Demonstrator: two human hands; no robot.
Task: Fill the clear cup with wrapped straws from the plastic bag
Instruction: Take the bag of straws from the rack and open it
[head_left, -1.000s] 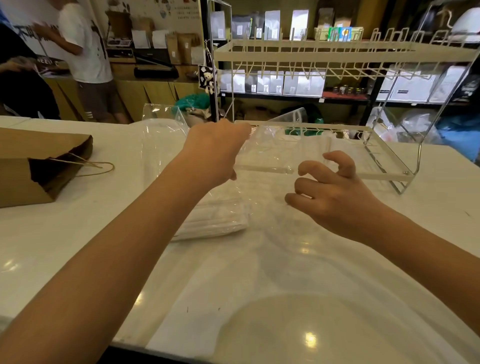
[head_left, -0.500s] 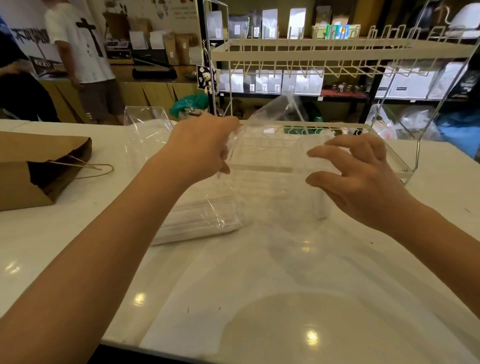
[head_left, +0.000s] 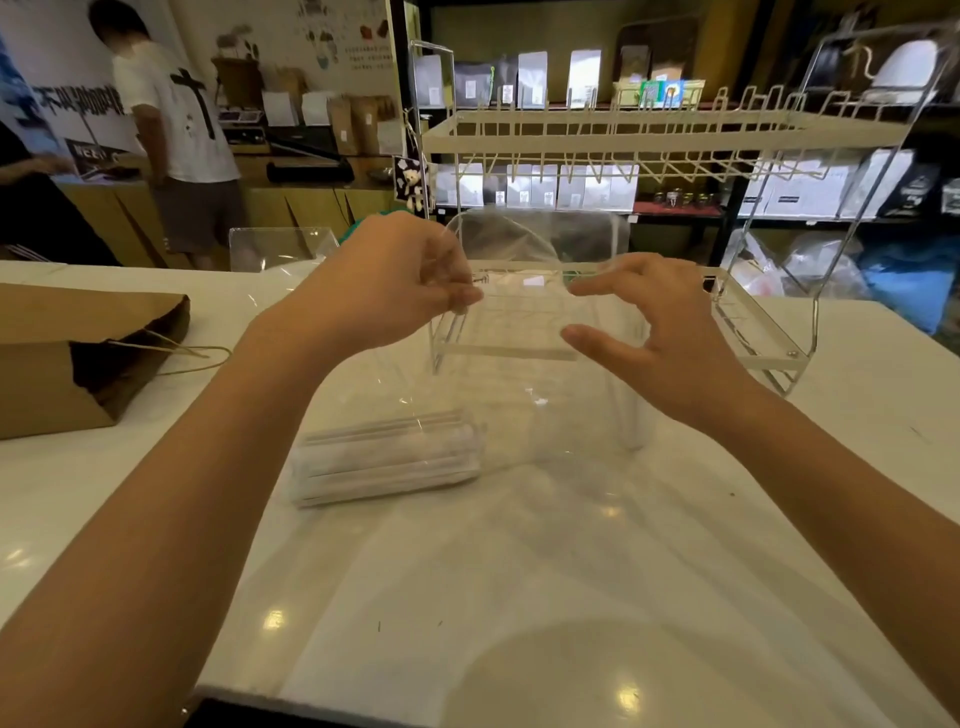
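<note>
plastic bag (head_left: 524, 332) mouth pinched by left hand (head_left: 395, 283) fingers, right hand (head_left: 660, 332) spread open at 3 o'clock; film slip judged likely, wrapped straws (head_left: 387, 457) spilling onto table (head_left: 519, 597).

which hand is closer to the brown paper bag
Left. The left hand is raised over the table, to the right of the paper bag, pinching clear plastic. The right hand is farther right, beyond the left hand, open.
</note>
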